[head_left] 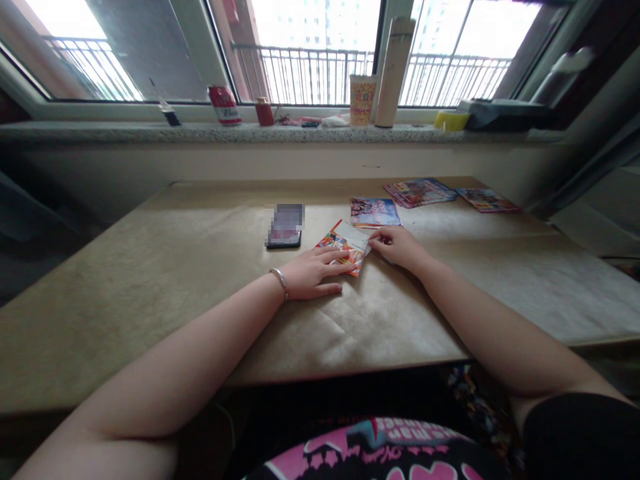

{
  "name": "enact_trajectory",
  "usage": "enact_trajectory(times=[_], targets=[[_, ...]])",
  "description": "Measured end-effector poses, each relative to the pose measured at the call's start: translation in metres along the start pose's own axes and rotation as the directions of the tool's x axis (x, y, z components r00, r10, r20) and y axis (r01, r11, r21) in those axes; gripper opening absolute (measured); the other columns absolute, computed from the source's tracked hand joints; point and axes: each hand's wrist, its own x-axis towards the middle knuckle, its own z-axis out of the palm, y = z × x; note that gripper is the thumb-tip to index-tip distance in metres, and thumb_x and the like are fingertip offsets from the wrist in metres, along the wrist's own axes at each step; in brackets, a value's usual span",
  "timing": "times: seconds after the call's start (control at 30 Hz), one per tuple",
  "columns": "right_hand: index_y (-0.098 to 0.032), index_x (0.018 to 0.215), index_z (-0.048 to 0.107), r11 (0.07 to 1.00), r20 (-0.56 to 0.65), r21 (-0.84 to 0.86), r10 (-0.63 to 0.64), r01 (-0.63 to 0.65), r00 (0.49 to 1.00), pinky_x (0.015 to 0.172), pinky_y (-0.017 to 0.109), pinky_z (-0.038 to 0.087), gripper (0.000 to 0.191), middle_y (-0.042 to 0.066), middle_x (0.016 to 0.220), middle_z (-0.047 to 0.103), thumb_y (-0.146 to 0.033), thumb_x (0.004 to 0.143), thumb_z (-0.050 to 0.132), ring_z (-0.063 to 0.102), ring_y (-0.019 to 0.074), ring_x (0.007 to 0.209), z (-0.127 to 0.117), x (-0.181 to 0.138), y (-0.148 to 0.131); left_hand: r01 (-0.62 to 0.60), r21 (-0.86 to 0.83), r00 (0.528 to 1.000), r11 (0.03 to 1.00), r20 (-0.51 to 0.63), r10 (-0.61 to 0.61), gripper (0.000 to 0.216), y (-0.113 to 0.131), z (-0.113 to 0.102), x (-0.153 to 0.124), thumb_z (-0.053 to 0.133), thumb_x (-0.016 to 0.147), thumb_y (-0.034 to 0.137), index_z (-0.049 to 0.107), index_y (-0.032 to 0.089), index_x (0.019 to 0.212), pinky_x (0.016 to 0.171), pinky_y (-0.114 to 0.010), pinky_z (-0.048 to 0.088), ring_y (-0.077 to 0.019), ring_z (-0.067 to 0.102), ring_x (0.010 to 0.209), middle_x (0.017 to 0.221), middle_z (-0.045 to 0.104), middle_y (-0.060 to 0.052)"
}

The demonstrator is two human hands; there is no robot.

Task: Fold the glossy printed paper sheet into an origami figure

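Shirt [415, 443]: nearest to you, black with pink print, just below the front edge of the table [150, 287].
Windowsill [300, 135]: you have a red can [223, 107], a small red container [264, 112], a patterned cup [363, 100] and a tall flask [395, 73] standing along it; what they hold is hidden from you.
Left hand [315, 270]: palm down, your fingers spread and released, lying over the paper rather than gripping it; a silver bracelet [280, 283] circles your wrist.
Right hand [399, 245]: your fingers are curled, thumb and forefinger pinching the right edge of the paper.
Printed paper [353, 235]: on the table between your hands, orange and red pictures on its nearer part, a plain whitish strip along its far side; the lettering is too small to read.
Phone [285, 227]: dark, lying just left of your paper.
Blue printed packet [375, 211]: flat, just beyond your right hand, with two colourful piles [420, 192] farther off to the right.
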Motion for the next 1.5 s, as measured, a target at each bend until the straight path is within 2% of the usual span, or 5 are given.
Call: enact_trajectory(times=[0.43, 0.63, 0.9, 1.2, 1.5], targets=[[-0.02, 0.086, 0.071, 0.987, -0.075, 0.114, 0.122, -0.113, 0.99, 0.067, 0.03, 0.046, 0.023, 0.004, 0.078, 0.071, -0.037, 0.085, 0.056, 0.061, 0.0167, 0.069, 0.001, -0.001, -0.008, 0.031, 0.055, 0.999, 0.998, 0.014, -0.031, 0.056, 0.006, -0.004, 0.0, 0.045, 0.092, 0.051, 0.039, 0.027, 0.144, 0.112, -0.046, 0.028, -0.0302, 0.036, 0.135, 0.15, 0.037, -0.008], [-0.021, 0.121, 0.06, 0.919, -0.086, 0.356, 0.21, -0.167, 0.974, 0.062, 0.03, 0.052, 0.045, 0.001, 0.072, 0.07, -0.037, 0.08, 0.064, 0.062, 0.0145, 0.061, 0.004, -0.001, -0.009, 0.029, 0.062, 1.0, 0.998, 0.008, -0.03, 0.056, 0.005, -0.003, -0.001, 0.044, 0.093, 0.051, 0.037, 0.03, 0.144, 0.112, -0.047, 0.028, -0.0298, 0.038, 0.134, 0.149, 0.039, -0.008], [-0.02, 0.061, 0.048, 0.87, -0.055, 0.426, 0.3, -0.25, 0.952, 0.045, 0.023, 0.038, 0.044, -0.003, 0.051, 0.056, -0.058, 0.068, 0.07, 0.048, 0.0096, 0.045, 0.005, 0.0, -0.008, 0.035, 0.039, 0.999, 0.999, 0.013, -0.035, 0.056, 0.006, -0.004, 0.0, 0.046, 0.092, 0.049, 0.038, 0.03, 0.144, 0.111, -0.047, 0.029, -0.0298, 0.039, 0.133, 0.147, 0.041, -0.008], [-0.021, 0.067, 0.05, 0.89, -0.016, 0.409, 0.229, -0.202, 0.973, 0.057, 0.027, 0.046, 0.035, 0.001, 0.063, 0.068, -0.052, 0.074, 0.066, 0.066, 0.0171, 0.061, 0.006, -0.003, -0.016, -0.004, 0.053, 0.999, 0.999, -0.051, 0.006, 0.053, 0.005, -0.003, 0.0, 0.045, 0.092, 0.05, 0.045, 0.026, 0.139, 0.111, -0.047, 0.028, -0.0289, 0.042, 0.127, 0.143, 0.045, -0.008], [-0.02, 0.072, 0.054, 0.903, 0.034, 0.392, 0.176, -0.175, 0.984, 0.057, 0.026, 0.048, 0.023, 0.0, 0.067, 0.067, -0.038, 0.071, 0.069, 0.062, 0.0149, 0.06, 0.012, 0.0, -0.007, 0.027, 0.071, 0.999, 0.997, -0.035, -0.025, 0.051, 0.007, -0.003, -0.001, 0.044, 0.092, 0.05, 0.044, 0.032, 0.14, 0.108, -0.046, 0.03, -0.0289, 0.041, 0.124, 0.146, 0.043, -0.004]])
